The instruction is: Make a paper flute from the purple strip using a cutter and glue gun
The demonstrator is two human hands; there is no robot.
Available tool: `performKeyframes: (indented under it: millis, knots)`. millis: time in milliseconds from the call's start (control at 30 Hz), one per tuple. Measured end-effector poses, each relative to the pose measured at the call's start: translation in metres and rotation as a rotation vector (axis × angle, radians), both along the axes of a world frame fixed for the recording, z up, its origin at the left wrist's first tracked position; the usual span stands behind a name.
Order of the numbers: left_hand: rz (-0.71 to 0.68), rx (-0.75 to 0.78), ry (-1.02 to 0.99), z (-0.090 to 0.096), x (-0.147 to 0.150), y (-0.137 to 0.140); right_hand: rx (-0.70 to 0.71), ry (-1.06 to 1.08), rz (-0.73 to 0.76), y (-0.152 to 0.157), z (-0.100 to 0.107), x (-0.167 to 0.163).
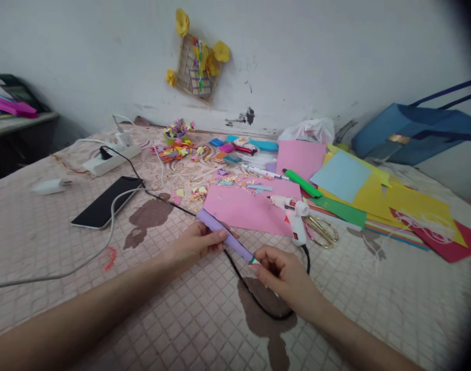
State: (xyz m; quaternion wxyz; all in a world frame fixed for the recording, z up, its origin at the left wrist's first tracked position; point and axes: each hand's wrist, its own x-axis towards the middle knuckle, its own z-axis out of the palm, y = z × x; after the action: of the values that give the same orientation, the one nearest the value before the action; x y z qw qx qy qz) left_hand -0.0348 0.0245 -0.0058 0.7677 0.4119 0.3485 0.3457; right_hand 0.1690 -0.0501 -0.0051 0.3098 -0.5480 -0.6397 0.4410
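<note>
A long lavender paper strip (224, 235) lies slantwise between my two hands, just above the patterned tablecloth. My left hand (206, 237) pinches it near the middle, thumb on top and fingers beneath. At its lower right end, my right hand (280, 270) has thumb and fingers closed around a small white and green tip, which may be a pen's end; most of it is hidden. Under the strip runs the black cord of a white glue gun (295, 219), which rests on a pink paper sheet (243, 206) beyond my hands.
Gold-handled scissors (322, 231) lie beside the glue gun. Coloured papers (393, 201) and a blue bag (409, 131) are at the right. A phone (107, 202), a white charger (52, 186) and a power strip (114, 161) are at the left. Paper scraps (222, 180) are scattered behind.
</note>
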Motion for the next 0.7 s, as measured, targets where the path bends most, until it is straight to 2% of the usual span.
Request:
performKeyframes:
  millis: [267, 433, 567, 700]
  knots:
    - [-0.006, -0.063, -0.100, 0.0003, 0.0005, 0.0004, 0.098, -0.103, -0.054, -0.0008, 0.0013, -0.0032]
    - [0.019, -0.068, -0.059, 0.0015, 0.0056, -0.0058, 0.179, -0.177, -0.043, -0.0026, -0.0001, -0.0064]
    - [0.028, -0.001, -0.009, -0.0013, 0.0061, -0.0069, 0.183, -0.194, -0.042, -0.0017, -0.0001, -0.0060]
    - [0.021, -0.029, -0.054, -0.0032, 0.0074, -0.0072, 0.179, -0.198, -0.043, -0.0011, -0.0002, -0.0069]
